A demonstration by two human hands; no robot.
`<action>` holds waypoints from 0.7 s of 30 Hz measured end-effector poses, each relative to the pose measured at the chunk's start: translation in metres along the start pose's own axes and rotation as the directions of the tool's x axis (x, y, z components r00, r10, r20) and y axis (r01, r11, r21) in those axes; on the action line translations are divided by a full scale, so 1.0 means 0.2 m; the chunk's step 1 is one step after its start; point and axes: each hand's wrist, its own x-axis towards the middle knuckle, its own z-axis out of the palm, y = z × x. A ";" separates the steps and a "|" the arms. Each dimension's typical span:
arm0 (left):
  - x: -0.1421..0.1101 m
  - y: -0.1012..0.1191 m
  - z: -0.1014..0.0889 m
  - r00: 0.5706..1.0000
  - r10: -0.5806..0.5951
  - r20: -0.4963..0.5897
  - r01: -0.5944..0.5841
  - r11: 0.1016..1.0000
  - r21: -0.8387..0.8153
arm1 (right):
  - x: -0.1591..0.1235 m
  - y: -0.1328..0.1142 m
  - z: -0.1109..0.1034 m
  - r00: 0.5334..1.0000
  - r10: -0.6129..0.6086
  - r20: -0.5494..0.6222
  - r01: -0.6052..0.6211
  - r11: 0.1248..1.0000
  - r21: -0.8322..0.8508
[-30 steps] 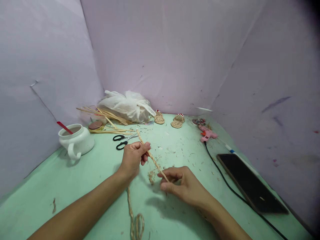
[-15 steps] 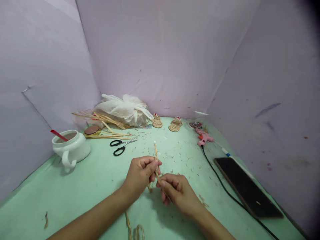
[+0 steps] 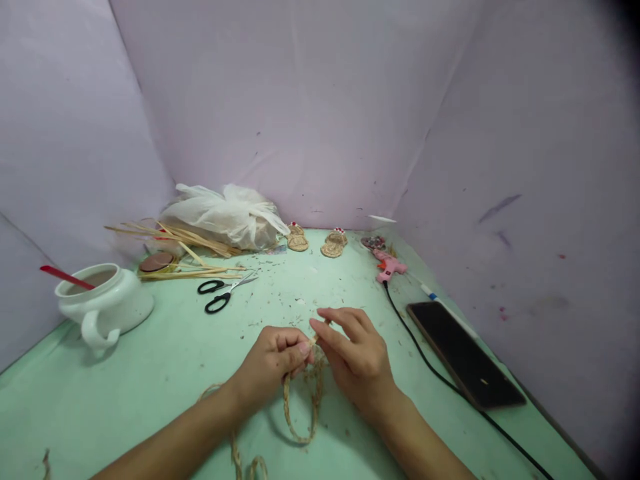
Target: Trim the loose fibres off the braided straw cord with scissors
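Near edge: more plaited cord lies on the green tabletop, passing by the left forearm; can't tell if it joins the piece in hand. Braided straw cord hangs in a loop just below the hands, center front. Left hand closed, thumb and fingers pinching the cord near its end. Right hand half curled, thumb and fingertips at the cord's short end; can't tell if it grips. Right side: dark smartphone lying flat, black cable running beside it to a pink glue gun. Left side: white ceramic pot with handle, red stick leaning in it. Black-handled scissors between pot and hands. Behind: pale straw strips, tied white plastic bag, two small woven sandals near the back wall.
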 end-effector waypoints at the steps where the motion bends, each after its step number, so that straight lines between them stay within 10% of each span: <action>1: 0.00 0.00 0.00 1.000 -0.005 0.006 0.005 1.000 0.010 | 0.00 0.00 0.00 1.000 -0.028 0.012 0.029 0.999 -0.017; 7: 0.00 -0.01 0.04 0.992 -0.085 0.093 0.085 0.996 0.003 | -0.03 -0.02 0.00 0.960 0.273 -0.068 -0.270 0.961 0.053; 11: 0.01 -0.04 0.06 0.989 -0.104 0.106 0.112 0.991 -0.073 | -0.01 -0.06 0.01 0.672 0.737 0.070 -0.696 0.596 0.401; 14: 0.02 -0.06 0.07 0.992 -0.082 0.092 0.089 0.993 -0.073 | 0.01 -0.06 0.02 0.455 0.860 0.231 -0.761 0.241 0.603; 18: 0.02 -0.08 0.08 0.995 -0.083 0.062 0.086 0.995 -0.053 | 0.02 -0.04 0.03 0.326 0.885 0.332 -0.699 -0.011 0.715; 21: 0.02 -0.07 0.08 0.994 -0.113 -0.003 0.112 0.992 -0.053 | 0.02 -0.02 0.03 0.327 0.896 0.301 -0.757 0.057 0.651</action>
